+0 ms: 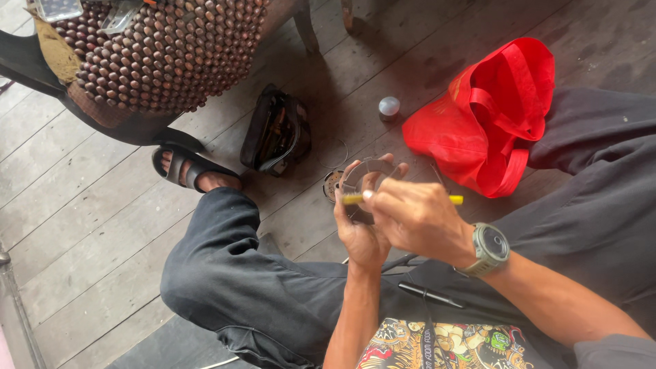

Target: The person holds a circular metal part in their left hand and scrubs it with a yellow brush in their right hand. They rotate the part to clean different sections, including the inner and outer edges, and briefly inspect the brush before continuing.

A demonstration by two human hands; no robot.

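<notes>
Nearest the camera lies a printed, many-coloured cloth (444, 345) on the person's lap, and just above it a slim black pen-like tool (430, 295) rests across the dark trousers (273, 301). The right hand (417, 217), with a grey-green wristwatch (490, 249) on its wrist, has its fingers closed around a thin yellow-handled tool (454, 200), held level, with its tip meeting the part in the other hand. The left hand (362, 229) is curled from below around a round, dark metal ring-shaped part (369, 174), thumb and fingertips clamped on its rim, so the part sits upright between both hands, above the knees. Just behind it on the wooden plank floor (82, 225) lies a small round perforated disc (333, 184), partly hidden by the hands. To the left a foot in a black sandal (188, 169) rests on the floor. Further off stand an open black pouch (273, 133), a small silver-capped jar (389, 107) and a crumpled red bag (488, 116). Farthest, at top left, is a chair covered with a brown wooden-bead mat (164, 55).
</notes>
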